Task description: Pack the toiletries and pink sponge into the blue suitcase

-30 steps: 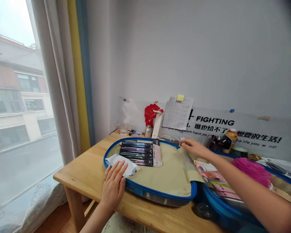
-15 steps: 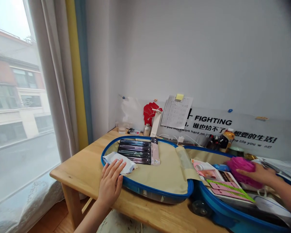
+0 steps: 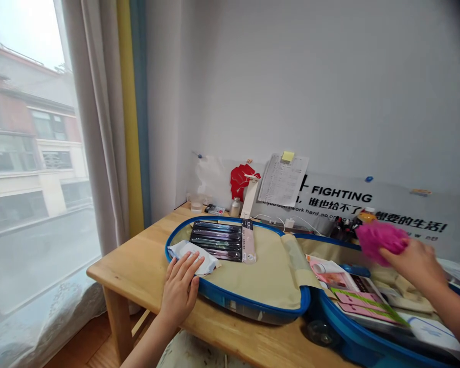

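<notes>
The left hand lies open and flat, its fingers close together, on a folded white-and-blue packet; it presses from above without clamping. That packet sits on the beige lining of the raised half of an open blue-rimmed suitcase, near the rim on the window side; a black card of toothbrushes lies just beside it, and a slim pink-and-white box lies against the card's far edge.

The right hand is closed on a pink mesh shower puff, holding it in the air above the suitcase's other half, so the puff touches nothing else that shows; exactly how the fingers wrap it is partly hidden. Below that hand, a magazine and pink-and-green printed cards lie in that half, with a blue object just behind them.

The suitcase rests on a pale wooden table; an orange-capped bottle stands behind the puff, before a wall banner.
</notes>
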Demonstrator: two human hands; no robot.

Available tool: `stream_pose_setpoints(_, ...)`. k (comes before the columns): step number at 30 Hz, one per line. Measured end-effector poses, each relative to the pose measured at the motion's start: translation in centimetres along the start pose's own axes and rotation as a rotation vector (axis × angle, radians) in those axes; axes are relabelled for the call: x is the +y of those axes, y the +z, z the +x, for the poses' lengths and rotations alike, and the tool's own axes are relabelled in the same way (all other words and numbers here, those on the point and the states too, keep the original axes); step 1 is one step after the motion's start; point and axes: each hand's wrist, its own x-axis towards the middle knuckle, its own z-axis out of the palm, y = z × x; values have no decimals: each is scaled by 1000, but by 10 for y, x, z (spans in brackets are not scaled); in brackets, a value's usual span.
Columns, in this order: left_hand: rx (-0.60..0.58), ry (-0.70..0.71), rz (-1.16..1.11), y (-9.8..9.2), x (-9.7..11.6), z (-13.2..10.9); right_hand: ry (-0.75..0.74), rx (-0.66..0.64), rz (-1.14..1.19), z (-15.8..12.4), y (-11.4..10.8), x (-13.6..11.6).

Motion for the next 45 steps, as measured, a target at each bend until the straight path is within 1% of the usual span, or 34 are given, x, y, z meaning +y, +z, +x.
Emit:
stream_pose_setpoints(2, 0, 0, -1, 1, -1, 0, 46, 21, 72, 9, -4, -38)
stream_pose_setpoints(4, -1, -1, -2, 0, -1, 0, -43, -14, 184, 10, -2, -87)
stream_pose_setpoints(6, -1, -3, -7, -1, 0, 0, -192, -74, 295, 3, 4, -142)
stream_pose_setpoints(10, -17, -33, -22, -4, 3, 2, -519, -214, 484, -28, 22, -251)
stream_pose_setpoints(13, -47, -57, -34, -5, 4, 2, -675, -251, 568, -51, 36, -318)
stream_pose_setpoints(15, -60, -61, -41, -5, 4, 2, -734, -258, 594, -61, 44, -354)
stream_pose_setpoints(17, -56, -57, -46, -4, 4, 2, -764, -263, 600, -68, 49, -381)
stream_pose_setpoints(19, -50, -54, -48, -4, 4, 2, -783, -277, 595, -73, 54, -402)
stream_pose_setpoints(21, -53, -56, -48, -4, 4, 1, -808, -310, 588, -76, 60, -416)
stream_pose_setpoints(25, -68, -77, -52, -5, 4, 2, -922, -429, 596, -80, 74, -431)
stream_pose_setpoints(29, -63, -87, -64, -5, 5, 3, -1024, -527, 642, -78, 84, -434)
stream_pose_setpoints(32, -59, -85, -60, -5, 5, 3, -1029, -542, 694, -74, 83, -429)
stream_pose_setpoints(36, -60, -72, -56, -4, 4, 2, -1004, -511, 750, -66, 71, -412)
stream_pose_setpoints(39, -52, -68, -51, -4, 3, 0, -977, -485, 757, -57, 58, -388)
stream_pose_setpoints(41, -45, -58, -45, -3, 1, -1, -940, -469, 740, -48, 51, -362)
stream_pose_setpoints(43, -45, -48, -40, -1, -1, -2, -877, -460, 704, -34, 46, -325)
stream_pose_setpoints(45, -47, -42, -33, 0, -2, -3, -778, -456, 645, -18, 44, -279)
